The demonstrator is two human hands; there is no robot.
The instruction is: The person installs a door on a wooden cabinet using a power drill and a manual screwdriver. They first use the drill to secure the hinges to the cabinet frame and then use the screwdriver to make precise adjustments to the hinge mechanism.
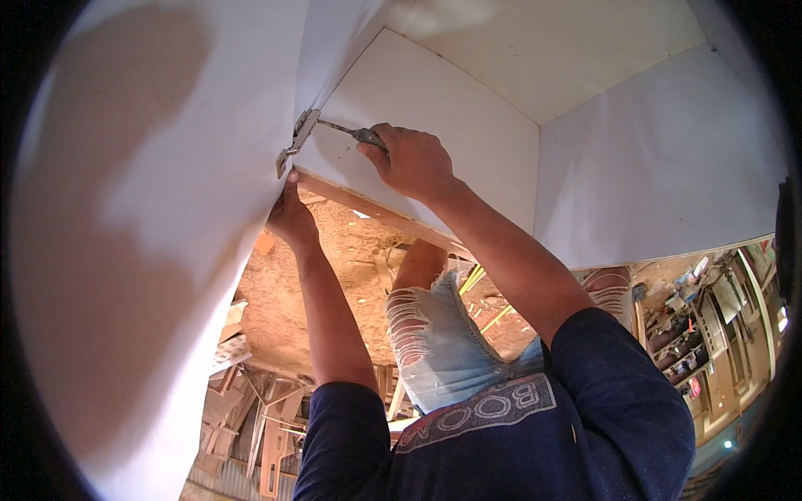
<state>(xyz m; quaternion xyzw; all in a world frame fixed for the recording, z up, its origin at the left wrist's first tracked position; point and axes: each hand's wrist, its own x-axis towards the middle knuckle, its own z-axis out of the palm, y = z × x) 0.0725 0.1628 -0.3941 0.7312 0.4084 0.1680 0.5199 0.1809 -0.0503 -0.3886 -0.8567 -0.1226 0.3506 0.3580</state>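
Observation:
My right hand (pixel 409 159) is closed round the dark handle of a screwdriver (pixel 338 127). The screwdriver's shaft points left, and its tip meets a metal cabinet hinge (pixel 302 134). That hinge spans the corner between a large white door panel (pixel 167 209) on the left and the white cabinet panel (pixel 418 108). Just below the hinge, my left hand (pixel 292 217) is at the door panel's edge, thumb pointing up near the cabinet's front edge. Its other fingers are mostly hidden behind the panel, so its grip does not show.
The cabinet's inner back (pixel 543 50) and right side panel (pixel 660 159) enclose the space ahead. A bare wooden edge (pixel 368 204) runs along the cabinet's front. Wood scraps (pixel 267 417) lie on the brown floor (pixel 284 309) at lower left. Tools and clutter (pixel 693 334) are at the right.

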